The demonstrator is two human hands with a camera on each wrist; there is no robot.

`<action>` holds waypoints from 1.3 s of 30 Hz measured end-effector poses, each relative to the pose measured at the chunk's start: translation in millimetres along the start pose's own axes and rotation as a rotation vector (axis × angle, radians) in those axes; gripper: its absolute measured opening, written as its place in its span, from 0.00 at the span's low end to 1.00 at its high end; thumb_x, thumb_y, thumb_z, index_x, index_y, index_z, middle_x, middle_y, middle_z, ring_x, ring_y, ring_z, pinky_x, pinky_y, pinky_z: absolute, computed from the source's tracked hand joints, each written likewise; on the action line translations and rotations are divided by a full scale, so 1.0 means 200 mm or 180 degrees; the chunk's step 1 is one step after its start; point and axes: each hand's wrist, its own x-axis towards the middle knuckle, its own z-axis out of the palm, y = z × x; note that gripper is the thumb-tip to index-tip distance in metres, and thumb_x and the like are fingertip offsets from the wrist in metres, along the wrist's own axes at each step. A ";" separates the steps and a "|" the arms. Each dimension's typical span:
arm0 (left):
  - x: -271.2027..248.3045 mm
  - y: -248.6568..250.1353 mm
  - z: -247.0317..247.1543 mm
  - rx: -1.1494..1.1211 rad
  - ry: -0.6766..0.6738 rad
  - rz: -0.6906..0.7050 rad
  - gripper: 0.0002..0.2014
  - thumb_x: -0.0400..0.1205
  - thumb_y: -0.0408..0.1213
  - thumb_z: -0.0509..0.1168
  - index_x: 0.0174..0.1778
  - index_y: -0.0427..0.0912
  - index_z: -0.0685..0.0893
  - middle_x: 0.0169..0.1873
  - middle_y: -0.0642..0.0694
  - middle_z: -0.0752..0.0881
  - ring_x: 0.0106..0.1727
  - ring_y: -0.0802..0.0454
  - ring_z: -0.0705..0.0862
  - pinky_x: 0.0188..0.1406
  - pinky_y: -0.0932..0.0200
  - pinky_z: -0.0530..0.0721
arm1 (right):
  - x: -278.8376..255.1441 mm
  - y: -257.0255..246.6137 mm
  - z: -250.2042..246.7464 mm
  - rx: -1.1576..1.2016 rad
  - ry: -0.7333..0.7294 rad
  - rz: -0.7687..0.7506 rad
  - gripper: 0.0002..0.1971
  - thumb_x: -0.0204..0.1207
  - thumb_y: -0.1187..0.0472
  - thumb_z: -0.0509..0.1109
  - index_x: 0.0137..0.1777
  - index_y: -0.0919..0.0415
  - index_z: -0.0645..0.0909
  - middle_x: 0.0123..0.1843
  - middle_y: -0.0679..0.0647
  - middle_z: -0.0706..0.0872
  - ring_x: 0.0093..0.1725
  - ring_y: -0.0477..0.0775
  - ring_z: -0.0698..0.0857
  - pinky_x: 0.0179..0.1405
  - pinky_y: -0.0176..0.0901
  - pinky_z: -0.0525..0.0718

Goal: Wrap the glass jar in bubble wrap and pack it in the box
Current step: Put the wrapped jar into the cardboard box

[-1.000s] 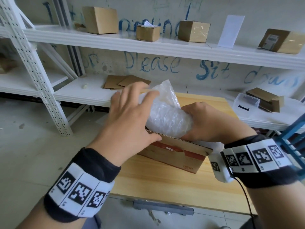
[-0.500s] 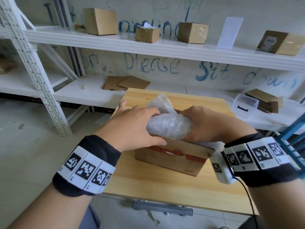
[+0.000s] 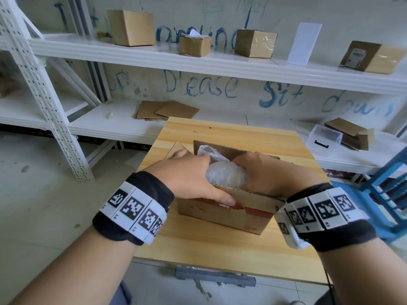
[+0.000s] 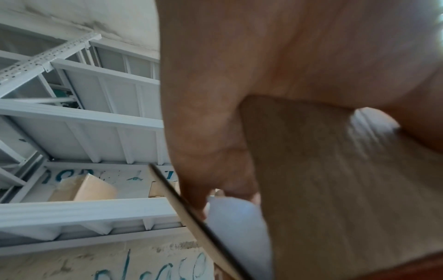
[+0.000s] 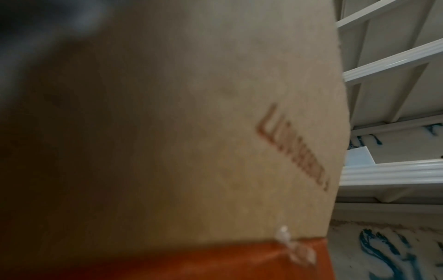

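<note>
Wrapped jar in the open box
The bubble-wrapped jar (image 3: 224, 173) lies on its side inside the brown cardboard box (image 3: 253, 208), flaps up, mid-worktop.

Bubble-wrapped jar (image 3: 224, 172) now lower, down inside the box (image 3: 253, 205), both hands (image 3: 187, 175) with it.

Both hands, left (image 3: 189, 175) and right (image 3: 268, 175), curl inward, wrists raised.

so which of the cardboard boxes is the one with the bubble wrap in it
The open box on the wooden table, with the red stripe on its side. Both hands reach into it onto the wrapped bundle. The other boxes sit on the white shelves.
</note>
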 end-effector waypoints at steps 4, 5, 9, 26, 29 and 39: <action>0.00 0.01 0.00 -0.0105 -0.0019 0.0133 0.50 0.62 0.79 0.70 0.79 0.63 0.65 0.72 0.58 0.74 0.67 0.51 0.78 0.65 0.47 0.82 | 0.02 -0.01 0.04 0.0071 -0.0153 -0.0050 0.11 0.78 0.54 0.73 0.58 0.54 0.84 0.49 0.46 0.88 0.48 0.49 0.86 0.45 0.40 0.82; -0.01 0.01 -0.01 -0.0091 -0.0007 0.0178 0.49 0.63 0.78 0.70 0.79 0.64 0.64 0.74 0.59 0.69 0.67 0.52 0.78 0.66 0.46 0.82 | 0.02 -0.01 0.05 0.0056 -0.0175 -0.0062 0.14 0.79 0.55 0.72 0.63 0.55 0.84 0.53 0.48 0.89 0.52 0.49 0.86 0.49 0.41 0.83; -0.01 0.01 0.00 -0.0026 0.0028 0.0182 0.52 0.64 0.78 0.69 0.83 0.59 0.66 0.76 0.61 0.59 0.73 0.54 0.72 0.73 0.47 0.77 | 0.03 -0.03 0.05 -0.0004 -0.0213 -0.0094 0.16 0.82 0.58 0.70 0.69 0.56 0.80 0.56 0.50 0.87 0.55 0.51 0.85 0.52 0.42 0.81; 0.04 0.03 0.00 -0.0217 -0.0470 0.0064 0.51 0.66 0.75 0.70 0.83 0.52 0.71 0.74 0.52 0.80 0.71 0.50 0.79 0.73 0.51 0.77 | -0.01 0.01 0.03 0.0097 -0.0074 0.0241 0.28 0.78 0.51 0.73 0.78 0.47 0.72 0.68 0.48 0.85 0.64 0.50 0.84 0.63 0.46 0.83; 0.04 0.03 0.01 -0.0158 -0.0402 0.0017 0.57 0.59 0.81 0.66 0.83 0.53 0.72 0.71 0.52 0.83 0.68 0.49 0.82 0.71 0.50 0.79 | -0.11 0.01 -0.05 0.0312 0.0185 0.0345 0.22 0.72 0.45 0.78 0.65 0.44 0.82 0.56 0.42 0.86 0.55 0.46 0.85 0.58 0.43 0.85; -0.01 0.07 0.02 -0.0124 -0.0365 0.0195 0.39 0.76 0.72 0.66 0.80 0.56 0.73 0.62 0.52 0.86 0.60 0.51 0.84 0.64 0.56 0.81 | -0.26 -0.06 -0.15 0.0016 0.0217 0.0972 0.22 0.82 0.53 0.62 0.41 0.72 0.85 0.43 0.66 0.92 0.42 0.67 0.92 0.49 0.61 0.91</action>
